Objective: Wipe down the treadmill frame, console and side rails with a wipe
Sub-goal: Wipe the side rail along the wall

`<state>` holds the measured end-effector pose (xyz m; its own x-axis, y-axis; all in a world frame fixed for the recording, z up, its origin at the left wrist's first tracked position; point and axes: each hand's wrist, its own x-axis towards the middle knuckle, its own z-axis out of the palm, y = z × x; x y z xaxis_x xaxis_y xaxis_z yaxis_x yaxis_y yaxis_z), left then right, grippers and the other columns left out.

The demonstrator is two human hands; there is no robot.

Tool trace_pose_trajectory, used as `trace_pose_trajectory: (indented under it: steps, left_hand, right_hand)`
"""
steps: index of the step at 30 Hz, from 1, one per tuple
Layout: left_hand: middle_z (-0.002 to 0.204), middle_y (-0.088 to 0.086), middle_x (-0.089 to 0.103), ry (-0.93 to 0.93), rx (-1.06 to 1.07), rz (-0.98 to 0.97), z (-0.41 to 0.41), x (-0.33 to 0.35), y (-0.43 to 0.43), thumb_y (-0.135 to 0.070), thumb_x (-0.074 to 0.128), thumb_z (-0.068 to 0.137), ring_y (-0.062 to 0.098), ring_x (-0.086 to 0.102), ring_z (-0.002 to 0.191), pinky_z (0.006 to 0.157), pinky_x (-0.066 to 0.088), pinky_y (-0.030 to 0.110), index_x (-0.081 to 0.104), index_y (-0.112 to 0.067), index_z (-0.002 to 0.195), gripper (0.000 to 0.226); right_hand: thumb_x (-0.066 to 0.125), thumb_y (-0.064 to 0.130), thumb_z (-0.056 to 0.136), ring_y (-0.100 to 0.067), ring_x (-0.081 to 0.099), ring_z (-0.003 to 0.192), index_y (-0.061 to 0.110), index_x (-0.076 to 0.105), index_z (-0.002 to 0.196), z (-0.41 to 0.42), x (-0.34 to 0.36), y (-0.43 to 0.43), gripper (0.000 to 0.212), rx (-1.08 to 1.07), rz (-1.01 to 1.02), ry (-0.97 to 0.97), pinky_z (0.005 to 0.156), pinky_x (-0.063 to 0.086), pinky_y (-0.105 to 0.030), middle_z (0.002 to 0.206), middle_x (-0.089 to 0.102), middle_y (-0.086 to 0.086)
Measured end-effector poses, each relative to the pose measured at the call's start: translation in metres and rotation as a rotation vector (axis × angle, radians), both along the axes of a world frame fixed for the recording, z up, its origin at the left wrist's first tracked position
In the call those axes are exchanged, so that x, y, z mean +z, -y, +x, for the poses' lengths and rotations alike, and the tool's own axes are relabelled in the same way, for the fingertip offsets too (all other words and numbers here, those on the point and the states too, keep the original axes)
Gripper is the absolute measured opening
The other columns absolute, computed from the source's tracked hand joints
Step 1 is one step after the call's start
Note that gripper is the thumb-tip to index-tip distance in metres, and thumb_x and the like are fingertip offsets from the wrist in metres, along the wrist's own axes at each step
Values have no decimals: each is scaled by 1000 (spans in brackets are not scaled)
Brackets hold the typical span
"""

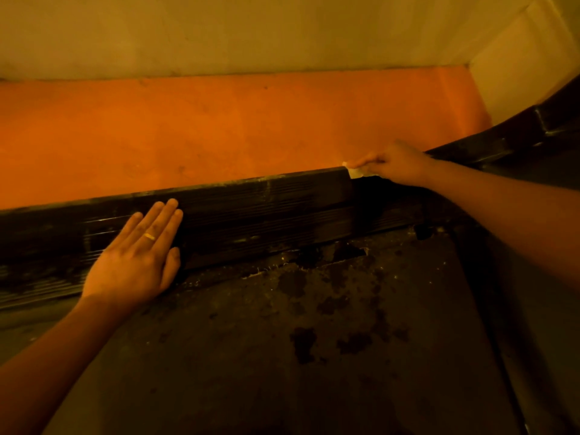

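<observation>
Side rail (266,208): black, ribbed, between belt (314,340) and orange floor (219,127).
Wipe (356,172): pale, on rail's far top edge.
Right grip (398,164): fingers pinching wipe.
Left grip (135,259): flat, fingers straight, pressing rail.
Progress: likely mid-rail; streaks remain.

Left hand (135,262) is lying flat on the black ribbed side rail (266,208), fingers straight, gold ring (150,236) showing. Further right, the right hand (398,163) pinches a pale wipe (356,171) against the rail's top edge. The belt (314,340) on the near side is pretty blotchy, and there's orange floor (219,127) beyond the rail.
</observation>
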<state>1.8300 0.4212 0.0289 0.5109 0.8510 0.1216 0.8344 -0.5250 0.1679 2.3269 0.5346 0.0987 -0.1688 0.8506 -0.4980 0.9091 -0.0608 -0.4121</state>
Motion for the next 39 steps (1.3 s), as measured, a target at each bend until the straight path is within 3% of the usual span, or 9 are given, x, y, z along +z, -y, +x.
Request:
trace_pose_trajectory:
  steps: [3, 7, 12, 17, 20, 26, 30, 34, 39]
  left_hand:
    - [161, 17, 30, 8, 2, 19, -1, -1, 2, -29, 32, 102, 34, 34, 147, 117, 31, 56, 38, 2, 151, 58]
    - [160, 17, 32, 13, 0, 38, -2, -2, 1, -29, 31, 102, 34, 35, 146, 118, 31, 54, 38, 2, 151, 58]
    - [159, 17, 34, 19, 21, 43, -2, -2, 1, -29, 34, 101, 33, 37, 145, 116, 34, 54, 41, 0, 150, 58]
    - [160, 16, 34, 17, 18, 47, -2, -4, 0, -30, 33, 101, 32, 36, 146, 118, 32, 53, 40, -1, 150, 58]
    - [160, 17, 32, 13, 14, 45, -4, -6, 0, -31, 32, 102, 32, 34, 147, 118, 32, 53, 39, 0, 151, 58]
    - [159, 17, 33, 15, 17, 47, -1, -5, 1, -30, 34, 101, 32, 36, 146, 117, 33, 53, 40, -1, 151, 58]
    - [159, 17, 34, 14, 18, 62, -2, -6, 1, -30, 33, 101, 33, 36, 146, 117, 33, 53, 41, 0, 150, 58]
    - [159, 18, 35, 18, 13, 65, -2, -7, 0, -30, 35, 101, 34, 37, 145, 116, 34, 54, 41, 1, 149, 58]
    - [159, 17, 34, 13, 24, 58, -2, -6, 1, -30, 34, 100, 32, 35, 146, 117, 34, 53, 41, -1, 150, 58]
  right_hand:
    - [62, 18, 98, -9, 60, 110, 33, 65, 121, 7, 10, 1, 27, -28, -10, 27, 89, 39, -13, 130, 64, 1]
    - [61, 15, 99, -7, 54, 117, 15, 67, 126, -34, 5, -4, 28, 75, -7, 15, 95, 37, -16, 134, 62, -3]
    - [57, 10, 100, -8, 52, 127, 14, 65, 129, -97, -2, -12, 31, 276, -13, -65, 105, 36, -18, 138, 58, 2]
    - [58, 11, 100, -9, 54, 120, 19, 65, 128, -65, 4, -11, 30, 198, -13, 8, 90, 35, -5, 138, 59, -2]
    - [57, 12, 101, -16, 52, 131, 16, 64, 130, -82, 4, -8, 31, 209, -35, -10, 106, 35, -20, 141, 57, -3]
    - [54, 15, 102, 18, 57, 96, 19, 62, 133, -114, 5, -9, 32, 281, -45, -22, 83, 38, -2, 134, 56, 6]
    - [56, 18, 101, -12, 51, 131, 24, 60, 134, -92, 13, -3, 33, 226, -73, -13, 99, 37, -10, 143, 54, 4]
    - [56, 14, 101, -17, 50, 133, 17, 60, 134, -119, 9, -5, 34, 265, -50, 4, 111, 35, -25, 144, 55, -3]
    - [55, 14, 101, -20, 58, 117, 17, 59, 135, -159, 6, -10, 34, 356, -16, -18, 93, 39, -20, 136, 61, -5]
